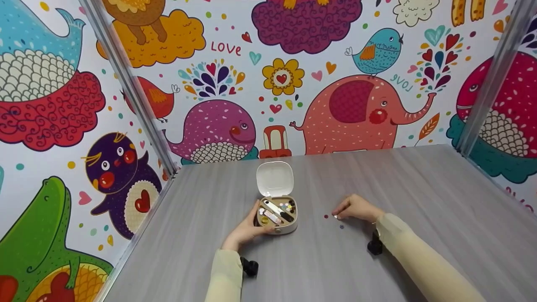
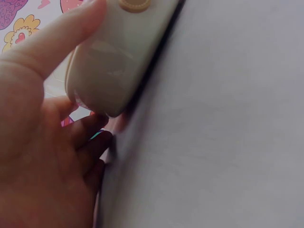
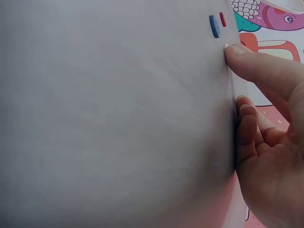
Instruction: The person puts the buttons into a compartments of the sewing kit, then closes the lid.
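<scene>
A white sewing kit box [image 1: 285,230] stands on the table with its lid [image 1: 275,179] raised. In it lie a dark-tipped white tool, a small pink-and-white tube and several colored buttons [image 1: 288,205]. My left hand [image 1: 247,230] grips the box at its front left corner, thumb at the front, fingers around the side. To the right of the box, my right hand [image 1: 360,209] pinches a small white button [image 1: 335,217] at the tabletop between thumb and fingertips. A red button [image 1: 326,216] and a blue button [image 1: 342,227] lie beside those fingertips.
The grey table [image 1: 319,268] ends at the back against a wall [image 1: 285,100] printed with cartoon animals. Metal posts [image 1: 138,96] stand at the corners. A black wrist camera [image 1: 250,266] is on the left sleeve, and another [image 1: 374,244] on the right.
</scene>
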The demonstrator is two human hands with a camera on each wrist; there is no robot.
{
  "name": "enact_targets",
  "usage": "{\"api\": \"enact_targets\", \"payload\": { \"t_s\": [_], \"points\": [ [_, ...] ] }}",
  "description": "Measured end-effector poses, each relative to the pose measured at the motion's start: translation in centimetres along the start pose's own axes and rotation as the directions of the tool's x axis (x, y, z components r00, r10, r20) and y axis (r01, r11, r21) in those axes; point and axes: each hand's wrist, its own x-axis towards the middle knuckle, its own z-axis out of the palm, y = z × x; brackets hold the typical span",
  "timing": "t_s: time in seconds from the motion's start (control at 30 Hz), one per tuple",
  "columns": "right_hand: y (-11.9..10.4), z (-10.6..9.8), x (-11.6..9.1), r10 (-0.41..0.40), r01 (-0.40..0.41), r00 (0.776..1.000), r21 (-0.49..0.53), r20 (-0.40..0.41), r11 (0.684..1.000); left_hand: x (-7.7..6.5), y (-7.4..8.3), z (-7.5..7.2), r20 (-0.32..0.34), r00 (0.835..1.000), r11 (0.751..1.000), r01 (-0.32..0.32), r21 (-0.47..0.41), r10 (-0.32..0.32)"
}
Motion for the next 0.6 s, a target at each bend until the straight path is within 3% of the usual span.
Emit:
{"api": "enact_targets", "payload": {
  "t_s": [0.6],
  "points": [
    [0.26,0.0,0.01,0.038,-0.039,0.999,-0.06,-0.014,0.997,-0.02,-0.22,-0.05,0.003,1.0,1.0,0.003,0.0,-0.003]
  ]
}}
